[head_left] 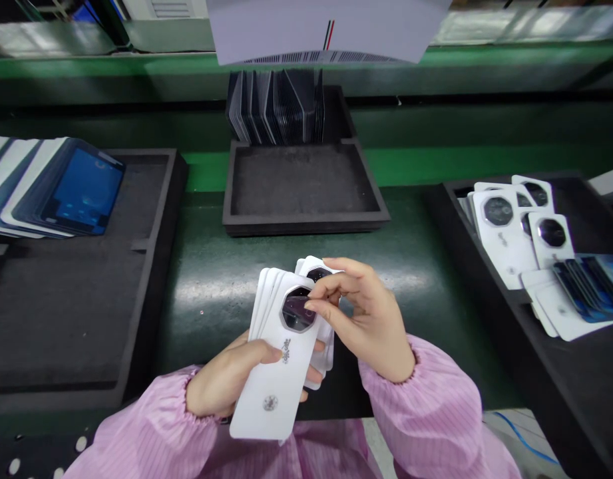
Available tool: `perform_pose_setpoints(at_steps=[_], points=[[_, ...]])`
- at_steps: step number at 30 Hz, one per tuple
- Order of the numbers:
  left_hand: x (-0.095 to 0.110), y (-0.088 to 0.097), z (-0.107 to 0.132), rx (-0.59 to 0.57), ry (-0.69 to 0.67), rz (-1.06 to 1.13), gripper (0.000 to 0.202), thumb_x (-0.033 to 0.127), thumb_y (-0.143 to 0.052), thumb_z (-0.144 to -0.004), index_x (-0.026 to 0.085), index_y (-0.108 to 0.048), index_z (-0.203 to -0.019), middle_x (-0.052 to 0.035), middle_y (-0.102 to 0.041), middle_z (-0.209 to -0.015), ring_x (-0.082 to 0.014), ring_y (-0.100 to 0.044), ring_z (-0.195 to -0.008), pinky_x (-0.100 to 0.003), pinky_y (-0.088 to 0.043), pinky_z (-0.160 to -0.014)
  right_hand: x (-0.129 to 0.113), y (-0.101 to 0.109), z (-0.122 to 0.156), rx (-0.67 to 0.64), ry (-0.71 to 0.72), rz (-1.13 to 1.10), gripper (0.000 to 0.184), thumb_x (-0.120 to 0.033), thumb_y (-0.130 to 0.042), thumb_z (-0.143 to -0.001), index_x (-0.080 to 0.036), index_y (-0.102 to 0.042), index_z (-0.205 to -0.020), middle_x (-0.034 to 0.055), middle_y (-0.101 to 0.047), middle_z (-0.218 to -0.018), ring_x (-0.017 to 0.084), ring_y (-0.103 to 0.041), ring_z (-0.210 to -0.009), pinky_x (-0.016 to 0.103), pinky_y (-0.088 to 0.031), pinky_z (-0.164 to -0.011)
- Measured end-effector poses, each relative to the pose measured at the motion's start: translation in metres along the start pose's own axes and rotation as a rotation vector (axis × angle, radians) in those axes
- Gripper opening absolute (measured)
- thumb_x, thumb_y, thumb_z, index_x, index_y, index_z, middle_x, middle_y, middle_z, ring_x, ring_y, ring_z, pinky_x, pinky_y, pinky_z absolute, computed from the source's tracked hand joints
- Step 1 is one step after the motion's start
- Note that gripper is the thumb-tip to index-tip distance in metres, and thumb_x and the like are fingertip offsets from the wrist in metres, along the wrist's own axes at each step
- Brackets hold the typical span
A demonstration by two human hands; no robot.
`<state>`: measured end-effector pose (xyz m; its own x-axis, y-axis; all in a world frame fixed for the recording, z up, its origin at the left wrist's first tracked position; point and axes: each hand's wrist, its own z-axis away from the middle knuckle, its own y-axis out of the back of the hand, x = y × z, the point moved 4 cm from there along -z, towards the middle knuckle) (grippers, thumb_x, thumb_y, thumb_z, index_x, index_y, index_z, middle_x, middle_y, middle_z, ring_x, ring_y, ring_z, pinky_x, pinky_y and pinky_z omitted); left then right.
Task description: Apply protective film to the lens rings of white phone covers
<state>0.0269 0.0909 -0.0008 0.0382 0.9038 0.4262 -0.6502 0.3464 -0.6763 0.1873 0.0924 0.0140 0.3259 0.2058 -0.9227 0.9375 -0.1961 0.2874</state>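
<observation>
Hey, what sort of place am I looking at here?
Probably a factory workshop, perhaps an assembly station: matching white panels in the left hand, a black tray with dark panels on edge, and pink sleeves suggesting workwear.

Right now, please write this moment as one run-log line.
left hand: holding white panels; right hand: at dark octagonal window; ahead: dark sheets in black tray

White rounded panels fanned in left fingers; top one tilted, dark octagonal window above round emblem.
</observation>
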Motion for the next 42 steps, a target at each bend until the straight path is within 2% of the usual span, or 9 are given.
perform_pose_setpoints(at_steps=[5,9,12,18,21,26,30,35,42], points=[[0.001,0.0,0.0,-0.012,-0.028,0.022,0.037,0.018,-0.046,-0.076,0.011,-0.062,-0.109,-0.0132,-0.07,-0.096,-0.0257,-0.066,-0.085,-0.037,-0.048,-0.077,-0.002,-0.001,-0.001,0.006,0.122,0.264,0.054,-0.017,-0.067,-0.076,-0.027,-0.04,-0.122,0.0016,-0.064,-0.094,0.02,-0.058,-0.09,0.038,-0.051,-0.076],[-0.001,0.0,0.0,-0.021,-0.019,0.013,0.038,0.019,-0.05,-0.074,0.012,-0.062,-0.109,-0.0133,-0.071,-0.096,-0.0261,-0.066,-0.085,-0.037,-0.048,-0.075,0.002,-0.001,-0.002,-0.024,0.047,0.288,0.063,-0.031,-0.071,-0.072,-0.027,-0.039,-0.126,0.0106,-0.047,-0.126,0.028,-0.044,-0.117,0.048,-0.047,-0.086],[-0.002,0.002,0.0,-0.006,-0.025,-0.003,0.032,0.019,-0.053,-0.074,0.014,-0.064,-0.103,-0.0119,-0.072,-0.092,-0.0258,-0.066,-0.084,-0.036,-0.049,-0.073,0.002,-0.006,-0.002,-0.094,-0.025,0.193,0.066,-0.035,-0.076,-0.065,-0.026,-0.043,-0.122,0.0085,-0.052,-0.121,0.027,-0.051,-0.111,0.046,-0.048,-0.088],[-0.004,-0.002,0.001,-0.079,0.005,-0.016,0.042,0.022,-0.056,-0.071,0.011,-0.062,-0.111,-0.0155,-0.07,-0.099,-0.0253,-0.065,-0.087,-0.036,-0.05,-0.077,0.002,0.001,0.0,0.08,-0.103,-0.025,0.015,-0.021,-0.056,-0.084,-0.023,-0.057,-0.099,0.0016,-0.067,-0.087,0.016,-0.064,-0.078,0.032,-0.053,-0.071],[-0.005,-0.002,0.002,-0.072,0.022,-0.005,0.044,0.024,-0.056,-0.071,0.011,-0.062,-0.112,-0.0159,-0.069,-0.101,-0.026,-0.065,-0.088,-0.036,-0.049,-0.078,0.0,-0.001,0.0,0.045,-0.066,-0.004,0.018,-0.023,-0.057,-0.083,-0.024,-0.057,-0.101,0.0024,-0.065,-0.09,0.016,-0.063,-0.081,0.033,-0.053,-0.073],[-0.01,0.005,0.001,0.062,-0.012,-0.111,0.031,0.02,-0.054,-0.075,0.013,-0.065,-0.103,-0.0134,-0.07,-0.1,-0.0281,-0.064,-0.093,-0.04,-0.048,-0.082,-0.004,-0.012,0.002,0.035,0.008,0.142,0.053,-0.039,-0.077,-0.063,-0.023,-0.051,-0.106,0.0054,-0.056,-0.102,0.022,-0.058,-0.094,0.038,-0.052,-0.078],[-0.011,0.003,0.0,-0.001,-0.007,-0.09,0.036,0.021,-0.053,-0.074,0.012,-0.064,-0.107,-0.0147,-0.069,-0.1,-0.028,-0.065,-0.089,-0.039,-0.049,-0.078,0.0,-0.008,0.005,0.102,-0.046,0.048,0.018,-0.025,-0.058,-0.083,-0.023,-0.055,-0.101,0.003,-0.06,-0.092,0.016,-0.06,-0.083,0.033,-0.051,-0.073],[-0.001,-0.003,0.003,-0.094,-0.031,0.0,0.044,0.024,-0.054,-0.072,0.012,-0.062,-0.114,-0.0144,-0.069,-0.102,-0.0267,-0.065,-0.09,-0.035,-0.05,-0.076,-0.004,0.005,0.002,0.167,0.035,-0.028,0.015,-0.018,-0.058,-0.082,-0.022,-0.059,-0.096,0.0049,-0.062,-0.094,0.018,-0.059,-0.086,0.034,-0.051,-0.07],[-0.007,0.009,0.007,0.096,-0.124,-0.213,0.035,0.022,-0.049,-0.079,0.017,-0.064,-0.111,-0.0096,-0.065,-0.113,-0.028,-0.06,-0.1,-0.036,-0.048,-0.082,-0.007,0.002,-0.001,0.115,0.036,-0.047,0.016,-0.017,-0.067,-0.076,-0.023,-0.06,-0.09,0.0044,-0.059,-0.095,0.018,-0.057,-0.085,0.033,-0.049,-0.067]])
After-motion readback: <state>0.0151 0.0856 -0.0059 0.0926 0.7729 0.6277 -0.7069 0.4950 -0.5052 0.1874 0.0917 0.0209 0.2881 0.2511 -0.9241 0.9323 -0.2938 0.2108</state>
